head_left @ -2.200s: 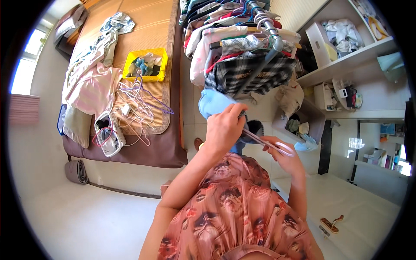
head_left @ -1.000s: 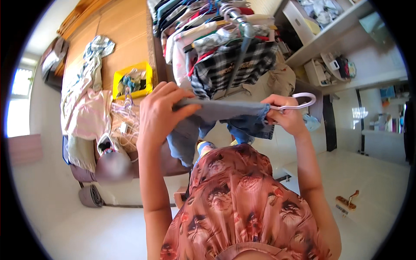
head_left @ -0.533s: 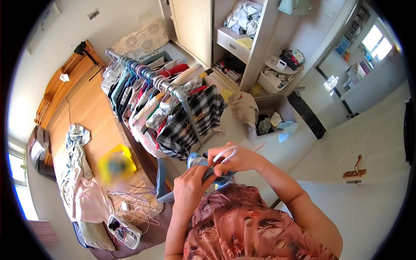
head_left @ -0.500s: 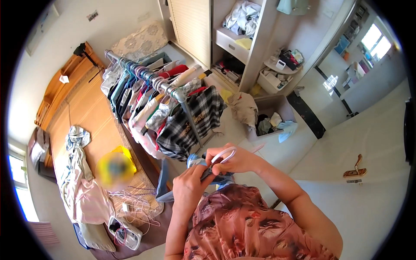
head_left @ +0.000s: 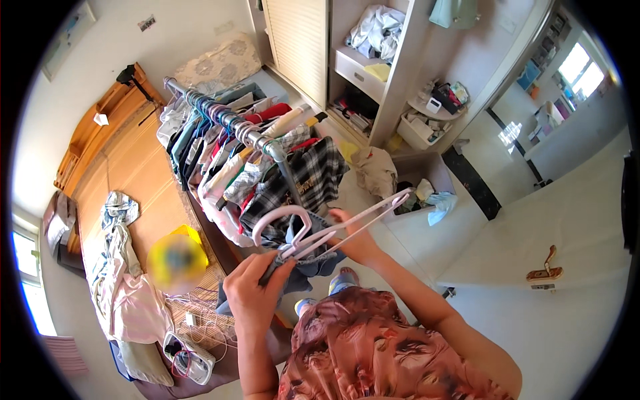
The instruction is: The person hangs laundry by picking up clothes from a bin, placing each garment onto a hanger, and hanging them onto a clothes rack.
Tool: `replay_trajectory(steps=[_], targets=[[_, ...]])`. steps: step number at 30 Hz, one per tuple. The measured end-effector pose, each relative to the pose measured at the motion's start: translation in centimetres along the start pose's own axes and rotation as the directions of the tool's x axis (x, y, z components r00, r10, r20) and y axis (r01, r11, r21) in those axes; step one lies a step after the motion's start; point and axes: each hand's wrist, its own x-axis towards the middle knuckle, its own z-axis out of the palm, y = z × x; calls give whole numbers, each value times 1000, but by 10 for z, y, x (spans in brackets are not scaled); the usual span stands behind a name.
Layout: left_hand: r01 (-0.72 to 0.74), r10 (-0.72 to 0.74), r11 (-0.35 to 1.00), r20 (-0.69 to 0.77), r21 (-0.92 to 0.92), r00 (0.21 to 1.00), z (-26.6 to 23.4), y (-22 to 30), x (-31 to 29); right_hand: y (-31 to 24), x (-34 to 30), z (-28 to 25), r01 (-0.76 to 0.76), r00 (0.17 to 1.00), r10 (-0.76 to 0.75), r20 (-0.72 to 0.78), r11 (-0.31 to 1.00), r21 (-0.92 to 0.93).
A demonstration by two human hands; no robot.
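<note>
A pale pink hanger [head_left: 311, 248] lies across a blue-grey, denim-like garment [head_left: 303, 275], its hook up and its far end pointing right. My left hand [head_left: 257, 283] is closed on the garment's upper edge, with the thumb on top, beside the base of the hook. Behind the hanger's bars, my right hand [head_left: 357, 241] has its fingers curled at the garment's other side; its fingertips are partly hidden. The garment hangs down in front of my body, above my feet.
A metal rack [head_left: 277, 150] packed with clothes stands ahead, a black plaid shirt [head_left: 313, 180] at its near end. On the left, a bed [head_left: 127, 180] holds clothes, loose hangers and a white basket [head_left: 193, 360]. A fabric-filled box [head_left: 437, 170] sits ahead right; a white door [head_left: 513, 260] is at right.
The hanger has swung round and now lies across the garment, hook on the left. My left hand has moved left and down. My right hand has shifted off the hook, to the garment's right side.
</note>
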Motion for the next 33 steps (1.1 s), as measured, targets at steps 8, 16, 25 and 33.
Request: replay_trajectory(steps=[8, 16, 25, 33], targets=[[77, -76, 996, 24, -35, 997, -25, -8, -19, -37, 22, 26, -319, 941, 149, 303, 686, 654], [214, -219, 974, -76, -76, 973, -58, -70, -18, -56, 46, -35, -417, 908, 351, 229, 808, 416], [99, -96, 994, -90, 35, 991, -57, -104, -52, -82, 35, -43, -217, 960, 277, -52, 844, 490], [63, -69, 962, 12, 265, 998, -37, -91, -56, -95, 21, -25, -84, 990, 124, -72, 909, 408]])
